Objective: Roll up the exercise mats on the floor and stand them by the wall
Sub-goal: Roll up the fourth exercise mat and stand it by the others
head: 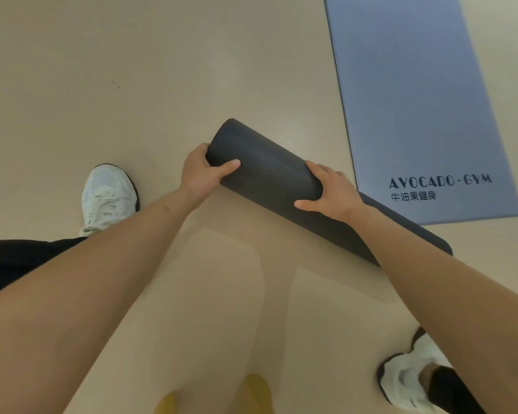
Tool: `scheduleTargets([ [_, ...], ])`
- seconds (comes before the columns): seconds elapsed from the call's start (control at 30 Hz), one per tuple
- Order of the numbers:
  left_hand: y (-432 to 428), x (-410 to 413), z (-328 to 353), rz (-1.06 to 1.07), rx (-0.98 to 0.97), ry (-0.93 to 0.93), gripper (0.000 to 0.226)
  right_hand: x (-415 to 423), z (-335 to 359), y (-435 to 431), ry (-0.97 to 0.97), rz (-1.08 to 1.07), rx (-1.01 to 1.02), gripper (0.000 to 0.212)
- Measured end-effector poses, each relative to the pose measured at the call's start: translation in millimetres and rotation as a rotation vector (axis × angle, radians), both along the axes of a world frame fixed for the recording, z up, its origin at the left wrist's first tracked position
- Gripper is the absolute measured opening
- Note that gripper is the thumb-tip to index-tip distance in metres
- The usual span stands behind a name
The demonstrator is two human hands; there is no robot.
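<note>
Gripping the dark rolled mat (266, 174), lying on the floor (132, 70) just left of the flat blue mat (416, 100), my left hand (201, 171) curled round its end, my right hand (329, 195) round its middle, I judge it light, spongy and apt to unroll.

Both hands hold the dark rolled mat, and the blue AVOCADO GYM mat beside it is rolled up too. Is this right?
Not quite: in the head view the blue mat lies flat, unrolled, on the floor. The left hand and right hand do hold the dark rolled mat.
</note>
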State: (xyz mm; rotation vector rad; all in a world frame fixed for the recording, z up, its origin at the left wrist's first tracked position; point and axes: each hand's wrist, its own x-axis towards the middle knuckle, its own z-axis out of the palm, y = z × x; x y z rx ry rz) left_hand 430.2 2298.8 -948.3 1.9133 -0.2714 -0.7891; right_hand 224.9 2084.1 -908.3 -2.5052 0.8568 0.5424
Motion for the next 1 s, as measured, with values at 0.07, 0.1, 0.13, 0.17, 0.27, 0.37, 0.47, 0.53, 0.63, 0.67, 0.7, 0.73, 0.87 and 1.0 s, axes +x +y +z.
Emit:
scheduleTargets([
  [0.07, -7, -9, 22, -0.005, -0.019, -0.05, 0.054, -11, 13, 4, -0.046, -0.052, -0.053, 0.105],
  [0.1, -11, -15, 35, -0.011, -0.034, -0.079, 0.055, -17, 22, 6, -0.085, -0.09, -0.079, 0.106],
  [0.13, -14, -21, 50, -0.023, -0.049, -0.106, 0.056, -24, 32, 9, -0.123, -0.128, -0.096, 0.108],
  [0.17, -16, -28, 67, -0.04, -0.06, -0.133, 0.055, -30, 42, 12, -0.154, -0.162, -0.104, 0.11],
  [0.27, -22, -49, 117, -0.106, -0.09, -0.22, 0.053, -49, 78, 18, -0.215, -0.236, -0.088, 0.113],
  [0.37, -22, -70, 170, -0.144, -0.119, -0.327, 0.06, -68, 119, 25, -0.275, -0.276, -0.046, 0.114],
  [0.47, -19, -89, 224, -0.187, -0.146, -0.447, 0.064, -85, 160, 34, -0.344, -0.285, -0.032, 0.107],
  [0.53, -15, -103, 261, -0.24, -0.182, -0.522, 0.064, -96, 189, 41, -0.405, -0.292, -0.023, 0.105],
  [0.63, -10, -118, 314, -0.342, -0.246, -0.674, 0.063, -107, 229, 55, -0.526, -0.269, -0.002, 0.109],
  [0.67, -8, -124, 331, -0.382, -0.274, -0.749, 0.062, -109, 241, 61, -0.583, -0.259, 0.008, 0.113],
  [0.7, -5, -129, 346, -0.423, -0.305, -0.836, 0.06, -112, 253, 68, -0.651, -0.251, 0.02, 0.12],
  [0.73, -2, -135, 359, -0.46, -0.337, -0.932, 0.058, -114, 262, 75, -0.723, -0.244, 0.037, 0.127],
  [0.87, 7, -158, 383, -0.579, -0.425, -1.354, 0.053, -118, 288, 105, -1.031, -0.218, 0.054, 0.151],
  [1.0, 17, -169, 376, -0.584, -0.459, -1.511, 0.051, -123, 304, 114, -1.2, -0.055, -0.184, 0.123],
])
